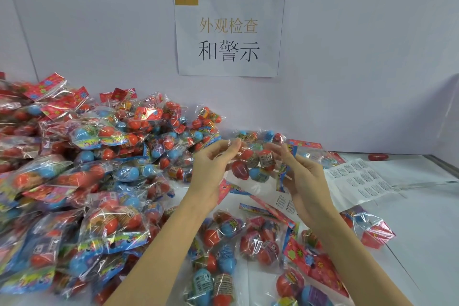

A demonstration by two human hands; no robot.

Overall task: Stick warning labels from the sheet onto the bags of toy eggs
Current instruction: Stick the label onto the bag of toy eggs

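Both hands hold one bag up over the table: left hand pinches its left top edge, right hand grips its right side. Label sheet lies just right; bag pile left

paper sign taped on pale wall

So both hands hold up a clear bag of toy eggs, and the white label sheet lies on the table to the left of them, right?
Not quite. In the head view, the white label sheet lies to the right of the hands, not the left. Both the left hand and right hand do hold up the clear bag of toy eggs.
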